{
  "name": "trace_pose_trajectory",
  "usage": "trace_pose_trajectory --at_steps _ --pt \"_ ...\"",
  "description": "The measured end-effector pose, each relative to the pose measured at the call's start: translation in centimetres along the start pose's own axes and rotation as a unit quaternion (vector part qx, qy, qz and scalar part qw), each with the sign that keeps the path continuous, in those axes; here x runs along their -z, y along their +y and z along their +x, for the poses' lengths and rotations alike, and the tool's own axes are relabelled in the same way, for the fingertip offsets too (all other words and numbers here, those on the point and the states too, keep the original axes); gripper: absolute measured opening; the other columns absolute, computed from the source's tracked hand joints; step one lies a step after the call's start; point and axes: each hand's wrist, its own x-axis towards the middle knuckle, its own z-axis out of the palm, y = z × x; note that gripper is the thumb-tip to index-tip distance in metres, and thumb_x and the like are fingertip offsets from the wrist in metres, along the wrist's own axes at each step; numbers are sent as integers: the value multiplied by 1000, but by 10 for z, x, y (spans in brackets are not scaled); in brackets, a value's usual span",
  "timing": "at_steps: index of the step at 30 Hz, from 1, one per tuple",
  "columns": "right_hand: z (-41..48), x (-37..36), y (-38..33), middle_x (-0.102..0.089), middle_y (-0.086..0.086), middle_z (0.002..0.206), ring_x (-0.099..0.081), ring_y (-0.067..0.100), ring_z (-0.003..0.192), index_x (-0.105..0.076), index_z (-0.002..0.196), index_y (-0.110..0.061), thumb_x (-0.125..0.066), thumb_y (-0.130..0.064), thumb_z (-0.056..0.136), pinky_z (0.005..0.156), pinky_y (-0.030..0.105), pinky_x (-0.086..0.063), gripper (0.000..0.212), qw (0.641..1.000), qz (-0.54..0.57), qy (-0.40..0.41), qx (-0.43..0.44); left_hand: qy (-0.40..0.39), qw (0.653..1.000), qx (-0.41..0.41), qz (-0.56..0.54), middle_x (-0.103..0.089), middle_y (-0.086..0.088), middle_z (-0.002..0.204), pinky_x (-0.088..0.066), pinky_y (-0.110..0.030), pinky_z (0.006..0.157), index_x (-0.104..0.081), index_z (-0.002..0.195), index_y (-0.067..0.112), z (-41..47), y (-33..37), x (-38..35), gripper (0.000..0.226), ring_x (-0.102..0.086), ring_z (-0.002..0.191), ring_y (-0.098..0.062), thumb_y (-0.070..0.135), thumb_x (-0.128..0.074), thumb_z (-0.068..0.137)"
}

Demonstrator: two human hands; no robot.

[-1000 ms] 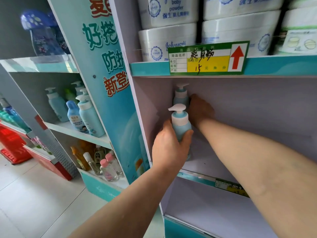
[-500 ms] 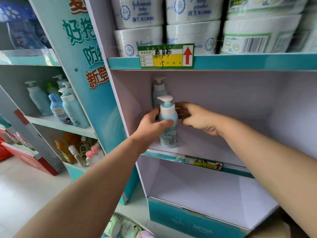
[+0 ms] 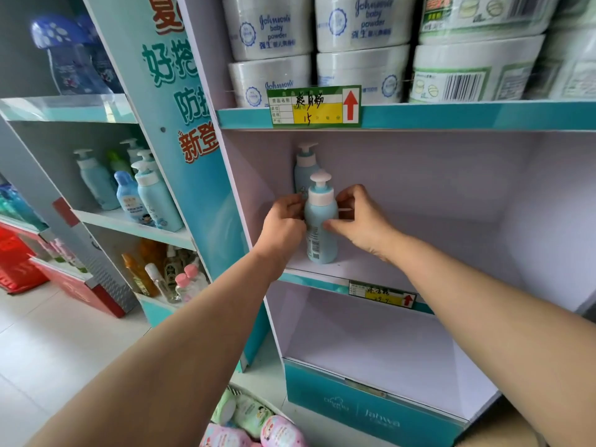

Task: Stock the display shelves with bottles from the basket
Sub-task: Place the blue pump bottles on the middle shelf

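On the shop's pale middle shelf [image 3: 351, 269], centre frame, the pump bottle [image 3: 321, 230] now stands, no longer lifted; fingers of my left hand [image 3: 283, 227] and right hand [image 3: 361, 221] pinch its sides. Placement nearly done.

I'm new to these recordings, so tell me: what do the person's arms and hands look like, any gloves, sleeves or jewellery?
Two bare human arms. The left forearm and right forearm show no sleeves as far as the picture reaches. The left hand and right hand wear no gloves; no watch or bracelet shows at either wrist, and I can make out no rings.
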Motion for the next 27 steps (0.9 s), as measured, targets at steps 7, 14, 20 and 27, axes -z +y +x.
trace_pose_trajectory --at_steps 7,14,20,27 --pt "12 2 -4 -57 2 126 -54 17 113 -44 131 -18 -80 -17 75 99 37 -46 67 999 -20 -39 -6 -63 993 -15 94 -46 4 134 -38 -29 104 -35 147 15 0 -2 2 70 -44 122 -12 -21 -36 86" --pt "20 -12 -12 -64 -5 104 -61 16 94 -56 113 -24 -92 -22 53 87 34 -50 70 999 -29 -7 -31 98 976 -134 143 -57 6 114 -44 -23 89 -50 134 12 3 8 3 43 -54 101 -10 17 -58 92" --pt "12 -11 -8 -66 3 113 -62 21 103 -53 118 -17 -88 -15 59 93 45 -51 69 999 20 -23 -31 120 942 -183 253 -65 -7 121 -44 -32 96 -60 127 14 13 37 -1 34 -57 111 -24 23 -52 95" --pt "32 -33 -17 -65 0 116 -62 19 102 -55 114 -21 -87 -27 63 90 35 -51 61 996 -68 48 -32 108 926 -161 323 -68 6 92 -46 -23 76 -70 103 20 -46 -16 37 26 -62 89 -19 9 -51 90"
